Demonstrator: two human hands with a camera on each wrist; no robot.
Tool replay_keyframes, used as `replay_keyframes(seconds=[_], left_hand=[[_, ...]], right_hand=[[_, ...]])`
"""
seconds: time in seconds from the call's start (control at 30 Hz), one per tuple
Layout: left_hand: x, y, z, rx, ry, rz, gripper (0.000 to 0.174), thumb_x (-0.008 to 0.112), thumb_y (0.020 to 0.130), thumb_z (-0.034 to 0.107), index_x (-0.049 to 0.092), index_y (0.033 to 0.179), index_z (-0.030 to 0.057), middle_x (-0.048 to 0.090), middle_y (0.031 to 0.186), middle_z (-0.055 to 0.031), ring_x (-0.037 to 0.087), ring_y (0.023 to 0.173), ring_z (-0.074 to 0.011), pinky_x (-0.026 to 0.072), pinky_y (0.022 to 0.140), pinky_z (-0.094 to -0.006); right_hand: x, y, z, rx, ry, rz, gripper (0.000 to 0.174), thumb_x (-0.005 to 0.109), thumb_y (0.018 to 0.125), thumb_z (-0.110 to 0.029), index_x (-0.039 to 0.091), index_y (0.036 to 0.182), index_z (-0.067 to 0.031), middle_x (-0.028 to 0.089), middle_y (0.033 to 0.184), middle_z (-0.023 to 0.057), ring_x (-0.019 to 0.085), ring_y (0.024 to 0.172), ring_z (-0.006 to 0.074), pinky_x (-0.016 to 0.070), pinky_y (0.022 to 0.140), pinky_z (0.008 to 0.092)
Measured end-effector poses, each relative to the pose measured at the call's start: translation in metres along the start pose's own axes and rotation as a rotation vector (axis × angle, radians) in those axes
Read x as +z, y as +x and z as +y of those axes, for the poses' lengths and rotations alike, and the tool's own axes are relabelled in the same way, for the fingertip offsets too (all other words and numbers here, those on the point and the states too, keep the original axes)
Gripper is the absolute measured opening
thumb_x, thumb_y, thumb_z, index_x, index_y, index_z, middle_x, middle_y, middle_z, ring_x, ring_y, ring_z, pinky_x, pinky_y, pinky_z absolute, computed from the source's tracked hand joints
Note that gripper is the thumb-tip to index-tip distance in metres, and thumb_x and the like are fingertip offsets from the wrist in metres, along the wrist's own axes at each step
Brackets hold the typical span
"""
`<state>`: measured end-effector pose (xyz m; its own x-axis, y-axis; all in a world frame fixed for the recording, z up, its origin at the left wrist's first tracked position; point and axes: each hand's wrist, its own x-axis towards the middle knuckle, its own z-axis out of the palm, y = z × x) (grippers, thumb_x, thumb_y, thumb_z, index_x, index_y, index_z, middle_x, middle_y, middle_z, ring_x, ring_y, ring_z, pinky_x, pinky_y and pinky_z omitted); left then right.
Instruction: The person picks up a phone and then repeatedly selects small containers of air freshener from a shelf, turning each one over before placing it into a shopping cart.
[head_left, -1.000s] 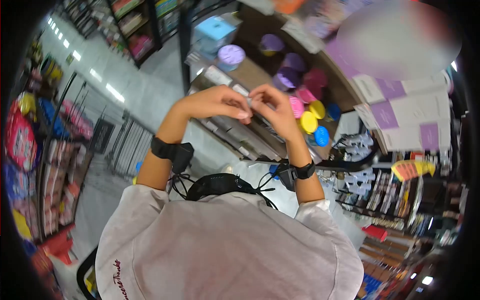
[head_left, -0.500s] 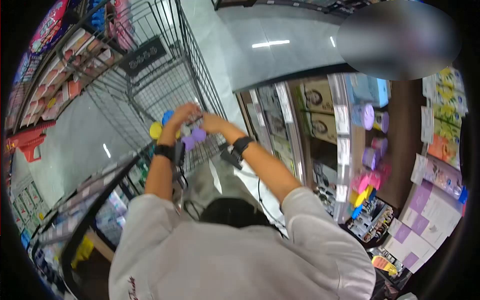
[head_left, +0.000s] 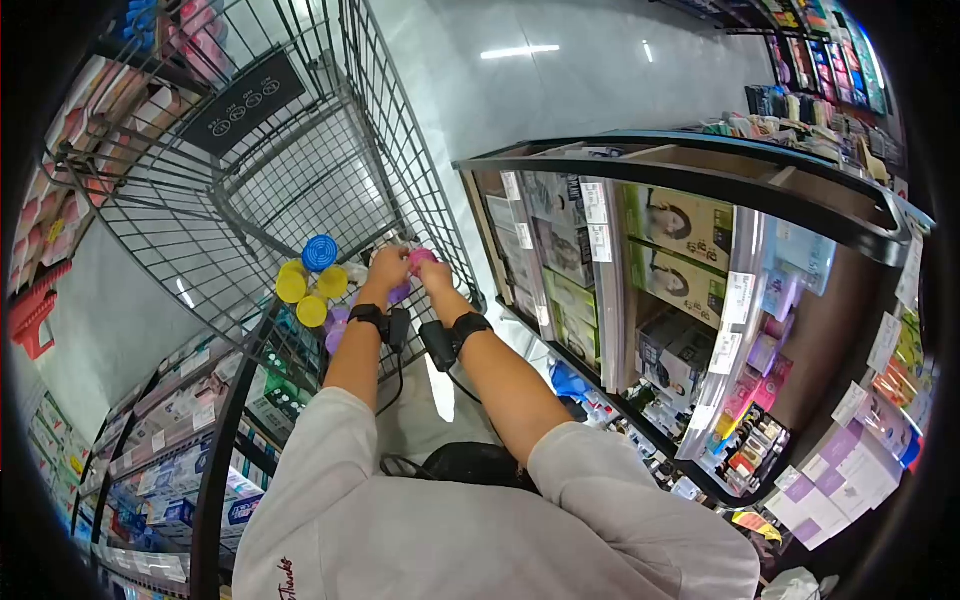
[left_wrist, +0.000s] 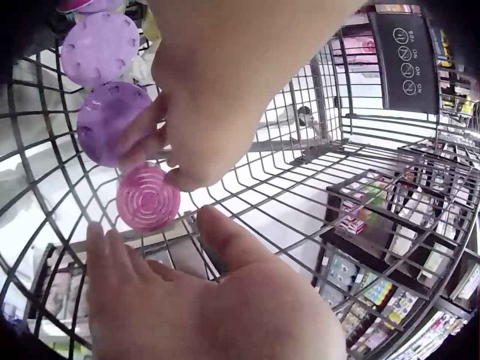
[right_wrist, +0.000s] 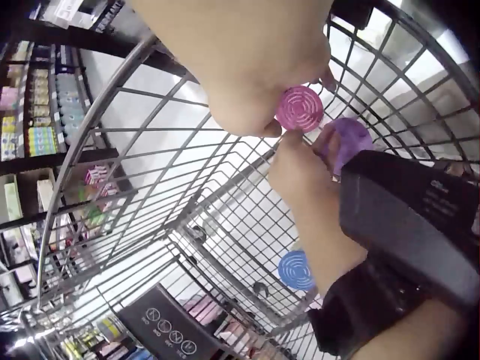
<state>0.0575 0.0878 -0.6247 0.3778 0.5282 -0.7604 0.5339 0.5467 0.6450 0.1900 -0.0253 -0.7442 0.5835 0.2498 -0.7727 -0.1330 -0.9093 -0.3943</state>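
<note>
A round pink ringed lid [head_left: 422, 261] [left_wrist: 148, 196] is between the two hands inside a wire cart. My left hand [head_left: 388, 266] [left_wrist: 217, 97] pinches its edge, thumb on one side and bent fingers on the other, beside a purple lid [left_wrist: 112, 122]. Around the pink lid my right hand [head_left: 440, 280] [left_wrist: 217, 300] is spread, thumb and fingers apart, with gaps showing in the left wrist view. What lies under the lid is hidden. A second purple lid [left_wrist: 100, 49] adjoins the first.
The cart [head_left: 395, 120] holds a blue lid [head_left: 320, 252] and several yellow lids [head_left: 291, 284] left of the hands. Shelves with boxes [head_left: 680, 285] stand to the right. More goods [head_left: 190, 480] line the lower left.
The view has turned and moved closer over the cart. Both hands went from near the shelf into the cart, where the pink lid now shows between them.
</note>
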Motion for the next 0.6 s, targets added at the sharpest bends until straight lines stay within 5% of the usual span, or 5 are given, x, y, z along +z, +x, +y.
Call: replay_keyframes(seconds=[0.1, 0.17, 0.4, 0.53, 0.6], left_hand=[[0.002, 0.004, -0.001, 0.106, 0.159, 0.031, 0.041, 0.066, 0.08, 0.025, 0.07, 0.115, 0.0037, 0.07, 0.109, -0.0227, 0.068, 0.101, -0.0368, 0.0531, 0.088, -0.0422], [0.002, 0.009, -0.006, 0.202, 0.212, 0.035, 0.038, 0.065, 0.083, 0.025, 0.07, 0.115, 0.0062, 0.071, 0.107, -0.0206, 0.068, 0.099, -0.0358, 0.0533, 0.087, -0.0433], [-0.033, -0.017, 0.023, 0.349, 0.082, 0.233, 0.027, 0.069, 0.086, 0.028, 0.074, 0.1, 0.0053, 0.072, 0.088, -0.0151, 0.069, 0.08, -0.0281, 0.0536, 0.074, -0.0389], [-0.072, -0.049, 0.061, 0.244, -0.072, 0.214, 0.026, 0.07, 0.088, 0.027, 0.074, 0.091, 0.0016, 0.069, 0.077, -0.0095, 0.063, 0.069, -0.0175, 0.049, 0.063, -0.0325], [-0.098, -0.089, 0.111, 0.111, -0.398, 0.127, 0.025, 0.069, 0.09, 0.025, 0.075, 0.091, 0.0006, 0.066, 0.074, -0.0022, 0.056, 0.065, -0.0098, 0.0434, 0.058, -0.0266]], right_hand=[[-0.051, -0.129, -0.138, 0.19, 0.125, -0.153, 0.034, 0.07, 0.079, -0.029, 0.066, 0.1, -0.0025, 0.067, 0.086, 0.0075, 0.065, 0.072, 0.0227, 0.0497, 0.067, 0.0385], [-0.054, -0.134, -0.145, 0.29, 0.316, -0.188, 0.028, 0.074, 0.076, -0.019, 0.067, 0.094, 0.0017, 0.062, 0.071, 0.0092, 0.057, 0.053, 0.0199, 0.0454, 0.045, 0.0353], [-0.06, -0.168, -0.173, 0.277, 0.193, -0.464, 0.047, 0.061, 0.088, -0.023, 0.051, 0.126, 0.0026, 0.067, 0.097, 0.015, 0.07, 0.067, 0.0283, 0.0567, 0.057, 0.0329], [-0.085, -0.228, -0.226, -0.167, 0.322, -0.433, 0.051, 0.065, 0.082, -0.005, 0.047, 0.128, 0.0063, 0.066, 0.092, 0.0118, 0.065, 0.064, 0.0194, 0.0535, 0.057, 0.0304], [-0.115, -0.25, -0.26, -0.68, -0.098, -0.468, 0.052, 0.07, 0.081, -0.006, 0.049, 0.128, 0.0063, 0.065, 0.084, 0.0081, 0.062, 0.065, 0.0151, 0.0506, 0.059, 0.0287]])
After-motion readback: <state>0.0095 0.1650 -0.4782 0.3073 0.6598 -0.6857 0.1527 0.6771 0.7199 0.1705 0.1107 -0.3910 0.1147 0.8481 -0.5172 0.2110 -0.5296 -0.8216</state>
